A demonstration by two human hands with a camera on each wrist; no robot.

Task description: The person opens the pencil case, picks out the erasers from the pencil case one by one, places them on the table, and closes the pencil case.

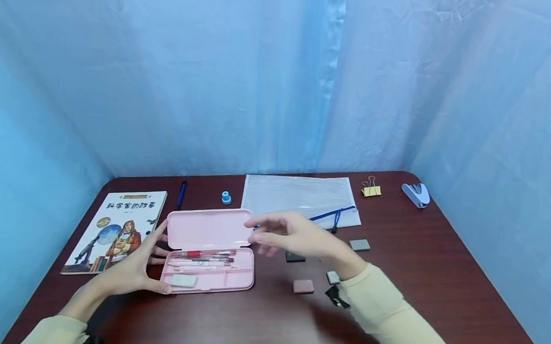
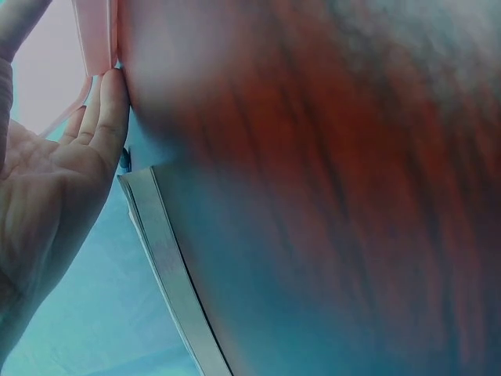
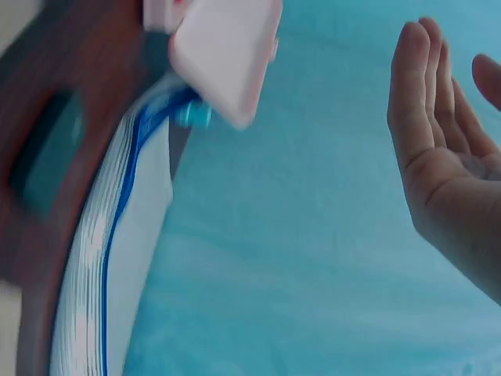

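A pink pencil case [image 1: 209,229] lies with its lid up, left of the table's middle. Several pens and pencils [image 1: 201,260] fill its back compartment, and a pale eraser [image 1: 183,280] sits in the front left one. My left hand [image 1: 133,268] is at the case's left side, thumb on the front corner and nearly straight fingers against the lid's edge [image 2: 95,39]. Near the lid's right edge hovers my right hand [image 1: 291,236], holding nothing; its fingers are extended in the right wrist view. Loose erasers lie around it: pink [image 1: 303,286], dark [image 1: 295,257], grey [image 1: 359,245] and white [image 1: 333,278].
A book [image 1: 114,232] lies at the left, with a blue pen [image 1: 181,194] behind the case. Farther back are a small blue object [image 1: 226,197], a mesh zip pouch [image 1: 297,193], a yellow binder clip [image 1: 371,189] and a light-blue stapler [image 1: 416,195]. Blue curtains surround the table.
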